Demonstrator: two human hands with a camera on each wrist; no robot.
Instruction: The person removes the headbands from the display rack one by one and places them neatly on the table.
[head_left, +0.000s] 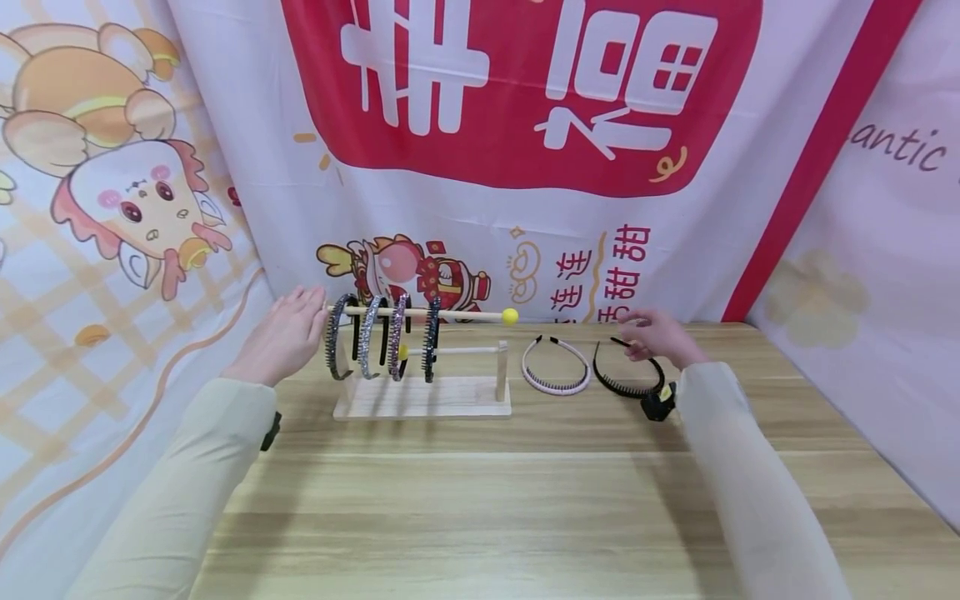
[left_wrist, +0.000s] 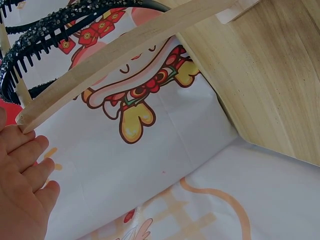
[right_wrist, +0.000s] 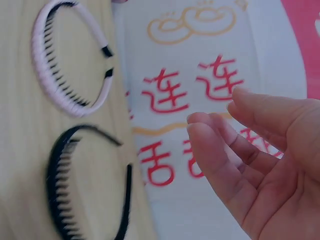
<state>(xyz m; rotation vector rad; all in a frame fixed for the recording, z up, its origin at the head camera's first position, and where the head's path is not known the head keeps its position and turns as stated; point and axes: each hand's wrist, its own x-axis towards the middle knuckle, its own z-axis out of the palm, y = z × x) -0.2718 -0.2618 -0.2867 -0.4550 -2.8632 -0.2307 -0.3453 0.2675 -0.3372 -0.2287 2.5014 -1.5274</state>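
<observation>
A wooden stand (head_left: 450, 402) carries several headbands on its upper rod (head_left: 476, 316): a dark glittery one (head_left: 332, 343), a silver one (head_left: 365, 337), a purplish one (head_left: 395, 340) and a navy-black one (head_left: 430, 342). My left hand (head_left: 291, 327) is at the rod's left end, fingers extended. In the left wrist view its fingertips are right at the end of the stand's upright (left_wrist: 95, 67). On the table lie a pale pink headband (head_left: 558, 389) and a black toothed headband (head_left: 626, 390). Over the black one hovers my right hand (head_left: 658, 335), fingers loosely bent, nothing between them (right_wrist: 270, 155).
A yellow ball (head_left: 510, 317) caps the upper rod, and a lower rod (head_left: 472, 350) runs beneath it. Printed cloth (head_left: 420, 200) hangs directly behind the wooden table (head_left: 465, 517), with more cloth along the left and right sides.
</observation>
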